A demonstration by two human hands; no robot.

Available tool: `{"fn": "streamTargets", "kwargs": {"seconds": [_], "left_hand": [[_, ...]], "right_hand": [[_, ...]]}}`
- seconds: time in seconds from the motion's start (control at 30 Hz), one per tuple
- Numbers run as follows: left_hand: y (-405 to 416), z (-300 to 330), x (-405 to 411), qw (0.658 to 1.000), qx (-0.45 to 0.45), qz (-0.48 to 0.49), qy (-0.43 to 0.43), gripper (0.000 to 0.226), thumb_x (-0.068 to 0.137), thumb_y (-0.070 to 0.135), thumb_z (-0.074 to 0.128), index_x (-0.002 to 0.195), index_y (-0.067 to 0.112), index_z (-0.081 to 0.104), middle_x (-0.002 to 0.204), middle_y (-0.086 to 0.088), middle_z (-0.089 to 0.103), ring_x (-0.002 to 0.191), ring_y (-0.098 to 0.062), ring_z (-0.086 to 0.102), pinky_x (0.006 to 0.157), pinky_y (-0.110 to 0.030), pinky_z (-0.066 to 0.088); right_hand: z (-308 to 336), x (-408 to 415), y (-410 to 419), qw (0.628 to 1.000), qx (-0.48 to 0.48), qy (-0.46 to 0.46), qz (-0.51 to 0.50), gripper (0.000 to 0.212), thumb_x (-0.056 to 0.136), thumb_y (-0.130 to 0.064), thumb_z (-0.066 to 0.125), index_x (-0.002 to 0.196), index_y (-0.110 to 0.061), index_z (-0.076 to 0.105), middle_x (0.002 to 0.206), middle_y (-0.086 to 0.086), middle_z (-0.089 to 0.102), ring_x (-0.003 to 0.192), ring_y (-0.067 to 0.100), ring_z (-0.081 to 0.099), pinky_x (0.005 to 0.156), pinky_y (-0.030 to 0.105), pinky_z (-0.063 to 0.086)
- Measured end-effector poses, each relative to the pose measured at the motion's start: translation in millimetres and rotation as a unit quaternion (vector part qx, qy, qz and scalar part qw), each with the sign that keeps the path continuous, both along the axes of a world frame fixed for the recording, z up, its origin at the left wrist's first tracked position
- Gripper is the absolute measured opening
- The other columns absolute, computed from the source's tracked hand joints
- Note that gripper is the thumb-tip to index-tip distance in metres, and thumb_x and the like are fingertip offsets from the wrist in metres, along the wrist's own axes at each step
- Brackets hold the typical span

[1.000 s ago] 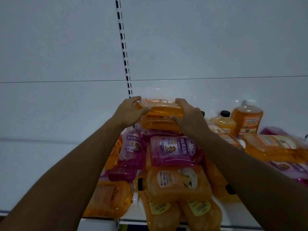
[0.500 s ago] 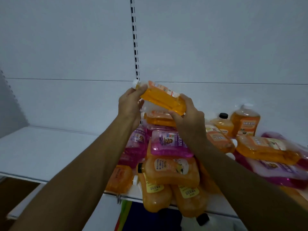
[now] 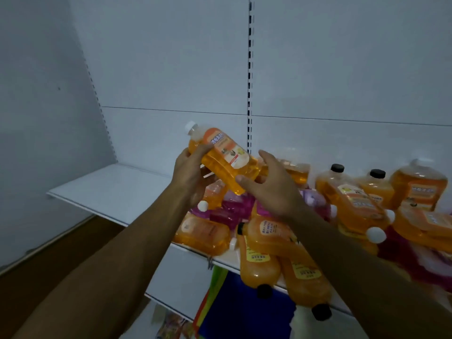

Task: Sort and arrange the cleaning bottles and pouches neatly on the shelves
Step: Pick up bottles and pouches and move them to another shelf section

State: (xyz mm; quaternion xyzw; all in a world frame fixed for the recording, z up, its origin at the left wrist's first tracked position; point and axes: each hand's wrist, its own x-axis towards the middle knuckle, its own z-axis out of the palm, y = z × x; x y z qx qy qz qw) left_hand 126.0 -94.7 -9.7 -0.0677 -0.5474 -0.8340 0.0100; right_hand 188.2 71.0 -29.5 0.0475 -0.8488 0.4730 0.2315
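Left fingers [image 3: 195, 152]: being curled round the shoulder of the orange bottle [image 3: 223, 156] – a wrap that is taking most of its weight.
Right fingers [image 3: 244, 179]: being spread loosely against the bottle's base, steadying rather than gripping.
Left hand [image 3: 189, 176]: being kept under the bottle's upper half.
Right hand [image 3: 271, 187]: being kept at the lower end.
Orange bottle: being held tilted, white cap [image 3: 190, 126] up-left, above the heap [image 3: 281, 236].
Shelf [image 3: 107, 185]: its bare left part is probably being aimed at – a judgement only.
Heap: bottles and pouches are being left jumbled, some overhanging the edge.
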Motion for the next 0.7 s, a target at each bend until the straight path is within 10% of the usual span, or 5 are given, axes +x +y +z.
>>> {"fn": "streamTargets", "kwargs": {"seconds": [0.23, 0.7], "left_hand": [[-102.7, -7.8, -7.8, 0.998, -0.034, 0.021, 0.053, 0.033, 0.094, 0.030, 0.059, 0.123, 0.015, 0.062, 0.109, -0.006, 0.073, 0.095, -0.028, 0.072, 0.071, -0.038, 0.059], [-289.6, -89.6, -117.1, 0.979, -0.119, 0.158, -0.037, 0.042, 0.089, 0.042, 0.063, 0.126, 0.028, 0.050, 0.113, 0.005, 0.065, 0.091, -0.019, 0.071, 0.063, -0.031, 0.060]], "right_hand": [[1.2, -23.9, -93.7, 0.987, 0.014, -0.079, 0.138, 0.046, 0.077, -0.045, 0.075, 0.115, -0.034, 0.050, 0.103, -0.017, 0.064, 0.093, 0.004, 0.064, 0.072, 0.020, 0.050], [-81.5, -147.9, -316.0, 0.973, 0.132, -0.155, 0.105, 0.095, 0.070, -0.054, 0.078, 0.142, -0.022, 0.024, 0.130, 0.002, 0.048, 0.115, 0.020, 0.054, 0.093, 0.037, 0.052]]}}
